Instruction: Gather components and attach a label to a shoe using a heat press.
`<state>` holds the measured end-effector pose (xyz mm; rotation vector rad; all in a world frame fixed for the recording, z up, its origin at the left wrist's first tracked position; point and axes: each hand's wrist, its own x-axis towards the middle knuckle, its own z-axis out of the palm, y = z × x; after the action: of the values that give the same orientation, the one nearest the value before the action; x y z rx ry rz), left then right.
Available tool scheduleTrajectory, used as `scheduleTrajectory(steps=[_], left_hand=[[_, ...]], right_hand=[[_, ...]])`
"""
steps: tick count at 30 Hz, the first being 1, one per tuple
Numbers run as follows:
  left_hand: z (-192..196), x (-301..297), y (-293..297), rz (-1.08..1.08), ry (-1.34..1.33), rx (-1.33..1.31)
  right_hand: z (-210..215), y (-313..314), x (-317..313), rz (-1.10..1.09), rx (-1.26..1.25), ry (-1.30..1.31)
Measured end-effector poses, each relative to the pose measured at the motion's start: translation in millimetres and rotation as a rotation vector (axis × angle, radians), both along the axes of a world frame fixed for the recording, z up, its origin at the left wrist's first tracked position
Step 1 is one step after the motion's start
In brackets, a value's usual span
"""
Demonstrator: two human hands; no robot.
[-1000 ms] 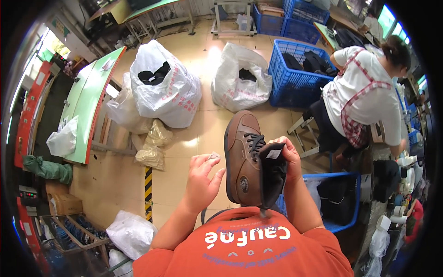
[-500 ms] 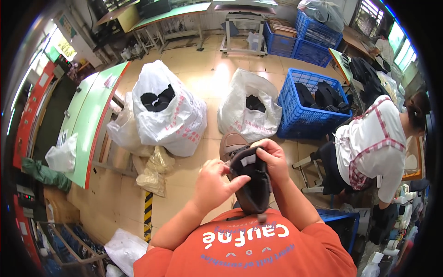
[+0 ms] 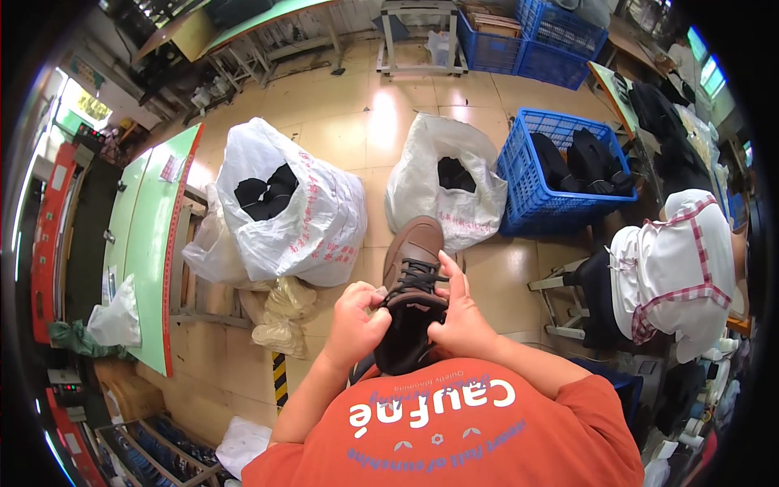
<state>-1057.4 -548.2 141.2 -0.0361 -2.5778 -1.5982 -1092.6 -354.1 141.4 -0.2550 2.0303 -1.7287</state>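
A brown shoe (image 3: 416, 243) with black laces and a black lining is held before my chest, its toe pointing away from me. My left hand (image 3: 355, 321) pinches the left edge of the collar beside the lowest laces. On the other side, my right hand (image 3: 464, 319) grips the shoe, thumb at the opening and fingers stretched along the laced side. The heel end lies against my red shirt, and its underside is hidden.
Two white sacks (image 3: 324, 219) (image 3: 414, 183) of black pieces stand ahead on the tiled floor. Right of them sits a blue crate (image 3: 527, 207) holding black shoe-like pieces. A green-topped table (image 3: 150, 243) runs along the left. Another person (image 3: 669, 276) sits close on my right.
The shoe has tipped, so its laces and toe now show more than its inside. My right hand has moved lower, from the collar to the shoe's right side.
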Motion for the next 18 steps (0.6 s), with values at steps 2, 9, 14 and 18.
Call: scheduleTrajectory(steps=[2,9,14,18], left_hand=[[-5,-15,-17,0.113,-0.188,0.245],[-27,-67,-92,0.146,-0.131,0.327],[-9,-107,-123,0.133,-0.102,0.302],[-17,-131,-144,0.148,-0.032,0.28]], right_hand=[[-18,-14,-16,-0.052,-0.054,-0.019],[-32,-77,-79,-0.096,-0.249,-0.229],[-28,-125,-107,0.012,-0.08,-0.118],[-18,-133,-134,0.044,-0.105,0.065]])
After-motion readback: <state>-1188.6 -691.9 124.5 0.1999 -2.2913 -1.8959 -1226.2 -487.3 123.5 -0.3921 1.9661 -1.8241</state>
